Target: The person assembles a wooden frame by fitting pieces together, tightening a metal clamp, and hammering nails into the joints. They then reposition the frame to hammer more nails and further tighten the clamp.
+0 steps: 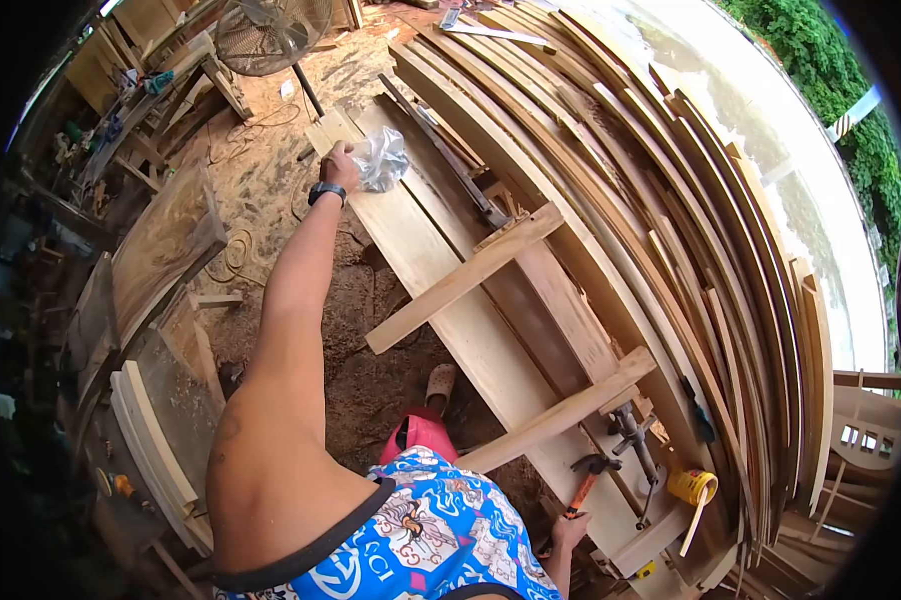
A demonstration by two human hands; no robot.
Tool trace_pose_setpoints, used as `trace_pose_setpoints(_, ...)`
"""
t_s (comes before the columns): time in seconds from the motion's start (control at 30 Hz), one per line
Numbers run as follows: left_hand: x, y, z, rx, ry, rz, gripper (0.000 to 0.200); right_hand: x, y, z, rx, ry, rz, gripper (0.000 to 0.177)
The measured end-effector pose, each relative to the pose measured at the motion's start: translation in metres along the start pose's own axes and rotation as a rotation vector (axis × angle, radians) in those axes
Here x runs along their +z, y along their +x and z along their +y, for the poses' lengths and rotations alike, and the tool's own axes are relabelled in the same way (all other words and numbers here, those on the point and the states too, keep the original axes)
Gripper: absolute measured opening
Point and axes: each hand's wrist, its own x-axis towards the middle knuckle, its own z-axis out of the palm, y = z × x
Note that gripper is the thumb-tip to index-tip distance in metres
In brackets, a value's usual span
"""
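Shirt (pixel 441 530), blue-patterned and sleeveless: bottom of view, worn by the person.

Right hand (pixel 569 530): low, right of centre. The grip is closed round the orange handle of a hammer (pixel 591 472). Its dark head is uppermost, over the near end of the planks.

Left hand (pixel 339 165): at the end of a fully stretched arm, with a black wristwatch (pixel 327 191) on the wrist. The grip looks closed on the left edge of the clear plastic bag (pixel 383 158).

Clear plastic bag: crumpled, lying on the far end of the long plank (pixel 441 270), well apart from the hammer.

Long plank: pale wood, running from upper left to lower right, with further planks flat beside it.

Far batten (pixel 466 275) and near batten (pixel 561 415): two pale lengths laid slantwise across the planks.

Metal clamp (pixel 633 435): just beside the right end of the near batten.

Yellow pot (pixel 693 487): right of the hammer, with a pale stick hanging from it.

Curved strips (pixel 691 220): a large stack of thin bowed wood filling the right side of the view, beside the planks.

Fan (pixel 271 35): round wire guard, top left, beyond the bag.

Floor (pixel 371 370): bare earth and sawdust, left of the planks. A sandal (pixel 439 385) lies on it, with a red object (pixel 421 432) close below.

Bench (pixel 121 120): far left, cluttered — its items are too small to tell.
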Motion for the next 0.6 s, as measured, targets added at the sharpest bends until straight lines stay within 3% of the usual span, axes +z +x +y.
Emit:
trace_pose_setpoints(0.07,0.022,0.012,-0.024,-0.077,-0.083,-0.012,0.020,0.003,0.007,-0.002,0.027,-0.044,0.013,0.034)
trace_pose_setpoints(0.13,0.037,0.019,-0.032,-0.241,-0.028,-0.260,0.024,0.005,0.013,-0.002,0.076,-0.111,-0.021,0.037)
trace_pose_setpoints(0.17,0.035,0.018,-0.030,-0.190,0.185,-0.366,0.028,0.003,0.015,-0.002,0.080,-0.112,-0.022,0.037)
trace_pose_setpoints(0.2,0.045,0.019,-0.030,-0.304,0.322,-0.464,0.028,0.003,0.017,-0.003,0.093,-0.107,-0.023,0.035)
trace_pose_setpoints(0.3,0.052,0.008,-0.038,-0.266,0.358,-0.504,0.030,0.005,0.018,-0.003,0.128,-0.105,-0.031,0.033)
trace_pose_setpoints(0.37,0.050,0.003,-0.033,-0.227,0.245,-0.310,0.035,0.004,0.020,-0.005,0.146,-0.109,-0.031,0.032)
trace_pose_setpoints(0.4,0.047,0.003,-0.028,-0.233,0.244,-0.313,0.035,0.005,0.021,-0.005,0.149,-0.120,-0.031,0.033)
trace_pose_setpoints(0.47,0.037,0.005,-0.023,-0.100,0.294,-0.430,0.038,0.007,0.023,-0.003,0.149,-0.135,-0.034,0.034)
trace_pose_setpoints(0.6,0.055,0.026,-0.037,-0.049,0.543,-0.564,0.037,0.008,0.026,-0.005,0.159,-0.174,-0.043,0.036)
